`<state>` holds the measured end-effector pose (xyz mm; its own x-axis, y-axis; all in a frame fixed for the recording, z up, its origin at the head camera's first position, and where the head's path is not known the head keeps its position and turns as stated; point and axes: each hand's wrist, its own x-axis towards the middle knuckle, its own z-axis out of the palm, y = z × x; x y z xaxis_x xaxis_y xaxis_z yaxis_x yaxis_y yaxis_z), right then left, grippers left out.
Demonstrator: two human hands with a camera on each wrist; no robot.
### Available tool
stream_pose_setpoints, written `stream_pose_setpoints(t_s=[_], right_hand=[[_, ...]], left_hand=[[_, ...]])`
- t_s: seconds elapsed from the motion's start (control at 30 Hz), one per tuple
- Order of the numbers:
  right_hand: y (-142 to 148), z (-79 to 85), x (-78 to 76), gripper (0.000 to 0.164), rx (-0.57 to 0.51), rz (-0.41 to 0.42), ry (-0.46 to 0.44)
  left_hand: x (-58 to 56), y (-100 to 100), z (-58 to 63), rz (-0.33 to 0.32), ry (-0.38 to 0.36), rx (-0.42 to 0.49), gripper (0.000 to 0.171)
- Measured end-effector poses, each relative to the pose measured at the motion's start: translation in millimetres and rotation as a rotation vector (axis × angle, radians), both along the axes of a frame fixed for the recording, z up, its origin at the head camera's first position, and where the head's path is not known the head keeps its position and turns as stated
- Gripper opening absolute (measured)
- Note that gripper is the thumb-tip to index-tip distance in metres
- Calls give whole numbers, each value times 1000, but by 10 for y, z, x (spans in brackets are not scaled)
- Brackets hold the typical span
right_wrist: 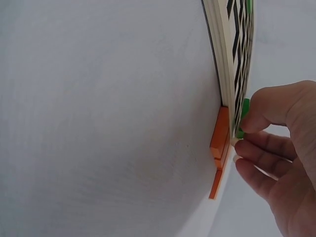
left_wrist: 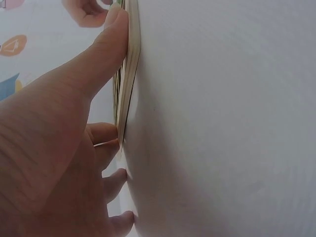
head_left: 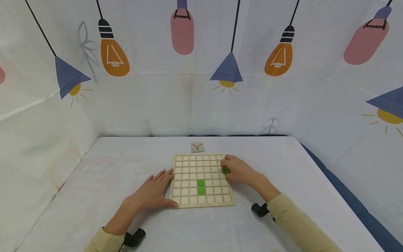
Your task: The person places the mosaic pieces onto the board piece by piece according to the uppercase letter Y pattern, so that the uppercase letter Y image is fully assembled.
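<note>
A square wooden grid board (head_left: 185, 169) lies on the white table, with two green tiles (head_left: 201, 190) set one above the other in its lower middle. My left hand (head_left: 151, 194) rests spread at the board's left side. Its thumb lies on the near left corner and a finger touches the left edge. At the board's right edge, my right hand (head_left: 237, 170) pinches a green tile (right_wrist: 245, 109) between thumb and fingers, partly covered by them. Beneath that hand, several orange tiles (right_wrist: 219, 133) sit against the board's edge in the right wrist view; the hand hides them from the head view.
Just beyond the board lies a small printed pattern card (head_left: 197, 147). The white tabletop (head_left: 126, 157) spreads around, and a patterned white curtain (head_left: 151, 105) hangs behind it. Black wrist cameras (head_left: 134, 238) sit under both forearms.
</note>
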<state>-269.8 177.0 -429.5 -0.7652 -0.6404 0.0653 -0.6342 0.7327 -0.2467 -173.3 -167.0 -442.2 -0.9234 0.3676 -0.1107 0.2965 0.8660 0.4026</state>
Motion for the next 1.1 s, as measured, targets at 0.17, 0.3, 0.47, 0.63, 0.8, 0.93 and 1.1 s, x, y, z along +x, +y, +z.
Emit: stream_pose_setpoints(t_s=[0.17,0.3,0.47,0.63,0.8,0.93,1.1], right_hand=[[-26,8,13,23,-1,12,9],[-48,3,16,23,-4,22,13],[-91,-7,17,21,-1,31,18],[-157,2,35,20,11,38,11],[-207,3,38,22,14,44,6],[-245,-16,20,21,-1,75,40],[-287,-44,21,22,-14,98,45]], left_hand=[[-3,5,9,2,-8,0,113],[1,2,13,2,-11,-8,113],[3,-3,24,-4,-8,-3,113],[-3,4,38,-5,-3,4,113],[-1,13,51,-4,-7,4,113],[2,19,66,4,-9,2,113],[-4,20,45,2,-8,-10,113]])
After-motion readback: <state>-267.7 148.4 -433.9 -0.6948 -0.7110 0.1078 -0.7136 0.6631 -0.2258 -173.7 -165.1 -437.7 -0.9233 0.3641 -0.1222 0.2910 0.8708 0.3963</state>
